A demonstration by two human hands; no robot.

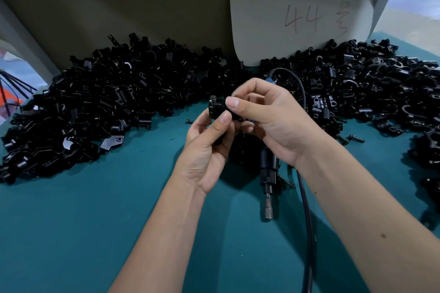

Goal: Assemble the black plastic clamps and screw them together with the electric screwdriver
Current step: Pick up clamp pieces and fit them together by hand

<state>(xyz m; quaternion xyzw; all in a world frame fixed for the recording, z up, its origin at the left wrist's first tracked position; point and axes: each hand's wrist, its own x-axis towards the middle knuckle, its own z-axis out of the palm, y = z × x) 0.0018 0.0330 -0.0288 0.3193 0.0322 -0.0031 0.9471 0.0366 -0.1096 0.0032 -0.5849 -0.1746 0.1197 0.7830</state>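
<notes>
- Two hands meet above the green table point(119, 233), both on one black clamp point(215, 109) held in the air between them.
- Left hand point(204, 147) grips the clamp from below, thumb pressed on its near face, fingers curled round behind.
- Right hand point(269, 116) comes in from the right, thumb and forefinger pinching the clamp's upper right edge; the other fingers are curled, and what they hold, if anything, I cannot tell.
- Screwdriver point(267, 173) lies on the table just below the right hand, long axis running toward the person, bit end nearest, cable point(307, 221) trailing beside the right forearm.
- Right hand is the nearer one to it, so the pick-up probably falls to that hand once the halves are seated.
- Piles of loose parts point(95, 107) flank both sides; a loose screw point(356, 138) lies to the right.
</notes>
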